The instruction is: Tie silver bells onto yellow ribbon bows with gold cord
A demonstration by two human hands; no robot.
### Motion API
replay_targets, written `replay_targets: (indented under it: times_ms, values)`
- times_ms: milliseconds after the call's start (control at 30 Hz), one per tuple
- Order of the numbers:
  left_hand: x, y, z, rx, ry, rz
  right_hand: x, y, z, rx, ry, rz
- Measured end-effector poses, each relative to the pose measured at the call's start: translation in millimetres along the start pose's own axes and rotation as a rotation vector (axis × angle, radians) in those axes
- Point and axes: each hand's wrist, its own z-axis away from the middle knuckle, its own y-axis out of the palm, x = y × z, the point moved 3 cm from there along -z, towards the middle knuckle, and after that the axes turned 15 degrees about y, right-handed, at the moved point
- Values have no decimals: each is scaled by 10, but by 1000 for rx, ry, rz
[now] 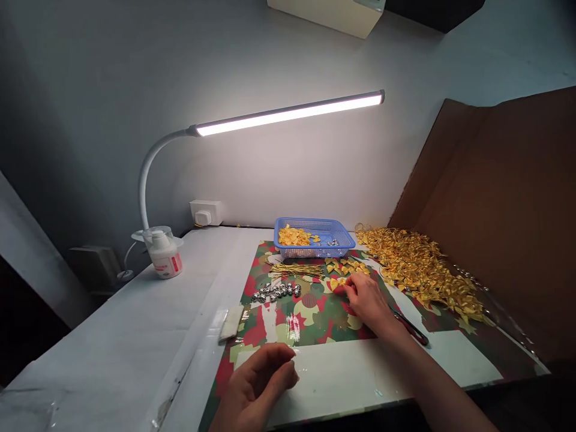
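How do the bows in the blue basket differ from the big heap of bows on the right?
The bows in the blue basket form a small, matte yellow-orange clump, walled in by the blue basket. The heap on the right is far larger, lies loose on the table and glints gold, with strands tangled in. The right hand reaches for the loose bows lying between the two; the left hand is near neither. Both are piles of small yellow bows.
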Motion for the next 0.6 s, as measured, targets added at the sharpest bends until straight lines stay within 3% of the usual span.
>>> replay_targets:
  times_ms: [133,300,433,600]
  values:
    - [-25,74,13,-18,-7,82,97,-195,648,-51,-206,-141]
    - [-137,239,111,36,-11,148,258,-269,1343,-58,-373,-271]
    - [-162,272,197,95,-52,159,277,-321,1545,1,-220,-556]
    - [-137,270,272,137,-135,222,207,-289,1575,362,143,-897]
